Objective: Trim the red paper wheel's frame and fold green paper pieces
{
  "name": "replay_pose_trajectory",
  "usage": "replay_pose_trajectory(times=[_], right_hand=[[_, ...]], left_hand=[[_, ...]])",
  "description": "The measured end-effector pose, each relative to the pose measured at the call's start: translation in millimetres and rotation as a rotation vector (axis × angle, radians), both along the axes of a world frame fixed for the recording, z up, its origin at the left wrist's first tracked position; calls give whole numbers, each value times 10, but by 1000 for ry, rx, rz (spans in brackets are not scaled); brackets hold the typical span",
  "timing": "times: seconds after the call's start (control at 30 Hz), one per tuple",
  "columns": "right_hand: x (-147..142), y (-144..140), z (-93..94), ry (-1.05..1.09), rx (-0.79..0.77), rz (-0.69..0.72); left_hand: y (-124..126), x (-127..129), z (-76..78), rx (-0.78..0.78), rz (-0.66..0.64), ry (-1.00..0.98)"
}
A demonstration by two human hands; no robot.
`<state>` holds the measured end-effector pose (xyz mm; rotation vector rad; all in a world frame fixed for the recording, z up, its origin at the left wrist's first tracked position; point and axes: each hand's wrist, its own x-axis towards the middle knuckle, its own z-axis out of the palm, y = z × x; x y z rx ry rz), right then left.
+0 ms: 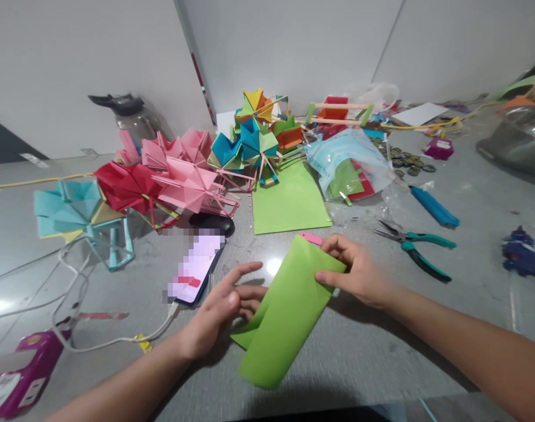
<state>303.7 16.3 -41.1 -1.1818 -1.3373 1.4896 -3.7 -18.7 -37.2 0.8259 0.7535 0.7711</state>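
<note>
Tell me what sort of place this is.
Probably a home craft table for paper folding: both hands work a folded green sheet, finished paper pinwheels crowd the grey tabletop, and pliers lie nearby.

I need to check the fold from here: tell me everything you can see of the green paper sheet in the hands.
The green paper sheet is bright lime, thin and matte, folded over lengthwise into a long band that lies diagonally on the grey table. A lower layer peeks out at its left edge. The right hand pinches its upper end; the left hand touches its left edge with fingers spread. A pink item lies just behind its top corner.
</note>
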Motion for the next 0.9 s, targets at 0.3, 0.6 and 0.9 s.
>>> replay_pose_trajectory(times=[0.3,0.6,0.9], right_hand=[[-223,-204,94,50,-113,-31],[-292,-193,47,269,-231,-146],[-360,-253,42,122,-281,10]], left_hand=[[-201,462,127,38,-58,305],[-253,1006,-54,75,225,255],[-137,922,-172,103,357,168]])
